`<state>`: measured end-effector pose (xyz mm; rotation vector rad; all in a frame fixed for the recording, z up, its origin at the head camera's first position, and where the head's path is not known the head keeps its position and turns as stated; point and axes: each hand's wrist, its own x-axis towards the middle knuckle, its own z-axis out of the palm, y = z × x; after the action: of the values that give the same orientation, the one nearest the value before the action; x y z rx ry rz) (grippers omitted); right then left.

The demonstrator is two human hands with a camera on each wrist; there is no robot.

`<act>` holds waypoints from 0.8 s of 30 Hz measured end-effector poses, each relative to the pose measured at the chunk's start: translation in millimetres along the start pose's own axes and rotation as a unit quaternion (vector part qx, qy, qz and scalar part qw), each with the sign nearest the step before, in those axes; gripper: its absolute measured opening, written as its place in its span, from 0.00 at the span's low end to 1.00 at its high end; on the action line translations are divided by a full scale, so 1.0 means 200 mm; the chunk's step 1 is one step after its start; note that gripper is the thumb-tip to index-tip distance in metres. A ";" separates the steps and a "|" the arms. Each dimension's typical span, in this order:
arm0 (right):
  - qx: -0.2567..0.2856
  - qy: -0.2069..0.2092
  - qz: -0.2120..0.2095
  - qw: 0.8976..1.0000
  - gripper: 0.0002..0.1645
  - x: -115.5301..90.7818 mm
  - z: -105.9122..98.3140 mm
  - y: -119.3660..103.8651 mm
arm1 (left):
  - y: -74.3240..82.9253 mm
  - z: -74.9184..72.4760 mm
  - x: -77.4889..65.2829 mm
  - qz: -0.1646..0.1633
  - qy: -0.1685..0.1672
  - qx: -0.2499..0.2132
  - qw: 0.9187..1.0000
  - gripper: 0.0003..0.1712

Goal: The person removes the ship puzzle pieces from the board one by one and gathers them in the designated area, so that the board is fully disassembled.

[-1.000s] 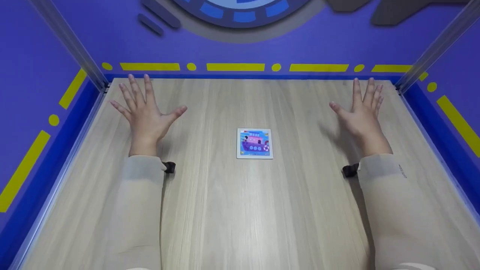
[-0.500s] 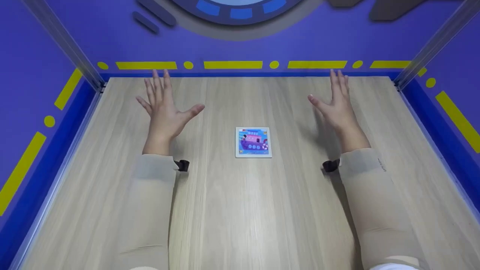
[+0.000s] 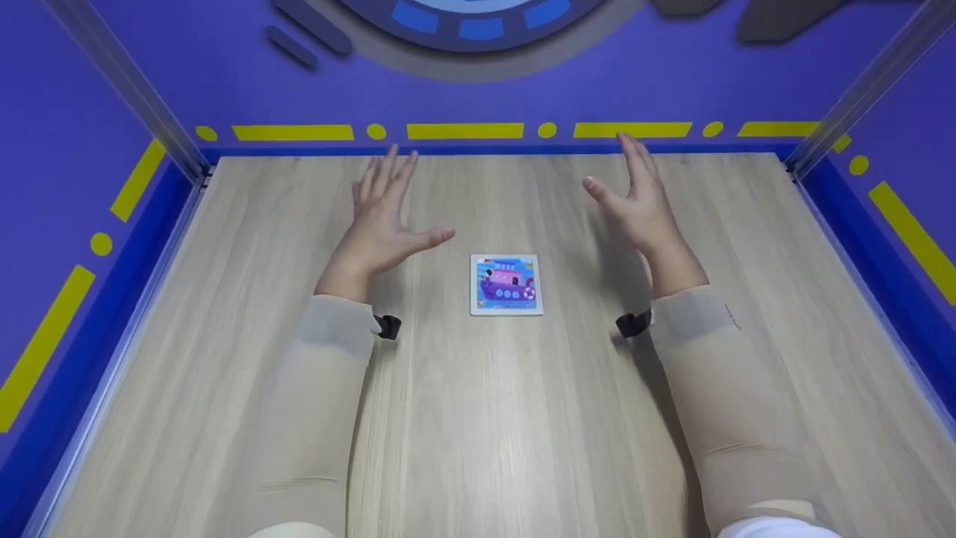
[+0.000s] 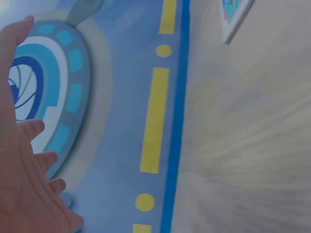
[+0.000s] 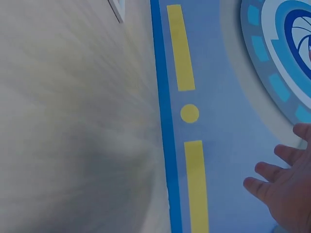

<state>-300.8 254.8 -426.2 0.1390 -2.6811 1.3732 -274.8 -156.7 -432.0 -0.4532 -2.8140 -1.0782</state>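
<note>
A square, white-framed picture puzzle (image 3: 506,285) with a purple and pink ship on it lies flat on the wooden table (image 3: 478,418). To its upper left hovers my left hand (image 3: 379,228), fingers spread and thumb pointing toward the puzzle, holding nothing. My right hand (image 3: 637,208) is up to the right of it, thumb apart from the fingers, also holding nothing. In the left wrist view a corner of the puzzle (image 4: 234,19) shows at the top, with the palm at the left edge. The right wrist view catches only a small corner of its white frame (image 5: 118,8).
Blue-purple panels enclose the table at the back (image 3: 478,93), left and right, with yellow dashes along them. Metal posts (image 3: 138,90) stand at the back corners. A small black wrist mount (image 3: 388,326) sticks out from the left cuff, another (image 3: 633,324) from the right.
Both hands have moved inward toward the puzzle, the left to the right and the right to the left. The left hand has turned its thumb further in. The puzzle stays in place.
</note>
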 end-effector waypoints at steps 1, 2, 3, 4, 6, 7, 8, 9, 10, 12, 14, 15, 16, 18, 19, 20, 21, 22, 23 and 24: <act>0.003 -0.001 0.003 1.000 0.61 0.00 0.02 0.00 | 0.00 0.02 0.00 -0.002 -0.010 -0.002 1.000 0.74; 0.007 -0.003 0.003 1.000 0.61 0.00 0.03 0.00 | 0.00 0.04 0.00 -0.005 -0.018 -0.004 1.000 0.74; 0.011 -0.005 0.002 1.000 0.61 0.00 0.05 0.00 | 0.00 0.05 0.00 -0.008 -0.026 -0.006 1.000 0.74; 0.018 -0.007 -0.001 1.000 0.60 0.00 0.07 0.00 | -0.01 0.07 0.00 -0.009 -0.033 -0.007 0.999 0.74; 0.031 -0.012 -0.006 0.999 0.59 0.00 0.10 0.00 | -0.01 0.10 0.00 -0.010 -0.045 -0.008 0.999 0.73; 0.039 -0.014 -0.010 0.999 0.58 -0.01 0.12 -0.01 | -0.01 0.11 -0.01 -0.010 -0.050 -0.006 0.999 0.73; 0.048 -0.016 -0.012 0.999 0.57 -0.01 0.14 -0.01 | -0.02 0.12 -0.01 -0.009 -0.054 -0.005 0.998 0.72; 0.056 -0.019 -0.014 0.998 0.57 -0.02 0.16 -0.01 | -0.02 0.12 -0.01 -0.007 -0.057 -0.003 0.998 0.72; 0.062 -0.022 -0.015 0.998 0.56 -0.03 0.17 -0.02 | -0.01 0.13 -0.01 -0.005 -0.059 -0.003 0.998 0.72; 0.070 -0.031 -0.016 0.997 0.57 -0.04 0.20 -0.03 | -0.01 0.15 -0.02 -0.002 -0.064 -0.003 0.998 0.73; 0.075 -0.042 -0.019 0.996 0.58 -0.06 0.23 -0.05 | 0.00 0.18 -0.02 0.002 -0.071 -0.007 0.997 0.73; 0.076 -0.048 -0.022 0.996 0.58 -0.06 0.24 -0.06 | 0.00 0.19 -0.03 0.003 -0.075 -0.007 0.997 0.73; 0.078 -0.054 -0.026 0.995 0.57 -0.06 0.24 -0.07 | 0.00 0.20 -0.03 0.002 -0.079 -0.008 0.997 0.73; 0.089 -0.065 -0.033 0.993 0.56 -0.07 0.26 -0.08 | 0.00 0.21 -0.03 0.002 -0.088 -0.006 0.996 0.73; 0.094 -0.069 -0.036 0.993 0.55 -0.07 0.27 -0.09 | 0.00 0.22 -0.04 0.003 -0.092 -0.004 0.996 0.73; 0.100 -0.073 -0.038 0.992 0.54 -0.08 0.28 -0.10 | 0.00 0.23 -0.04 0.004 -0.095 -0.002 0.995 0.73; 0.108 -0.076 -0.038 0.990 0.53 -0.08 0.29 -0.10 | 0.00 0.24 -0.04 0.006 -0.097 -0.001 0.995 0.73; 0.116 -0.079 -0.039 0.989 0.52 -0.08 0.29 -0.10 | 0.00 0.25 -0.04 0.006 -0.098 0.000 0.995 0.73; 0.124 -0.080 -0.040 0.988 0.51 -0.08 0.30 -0.10 | 0.00 0.25 -0.04 0.007 -0.100 0.001 0.995 0.73; 0.131 -0.084 -0.038 0.987 0.51 -0.08 0.31 -0.10 | -0.01 0.26 -0.04 0.008 -0.102 0.001 0.995 0.73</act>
<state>-285.7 193.1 -449.5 0.3953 -2.5774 1.7547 -265.9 -125.2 -473.0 -0.6194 -2.9795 -1.0831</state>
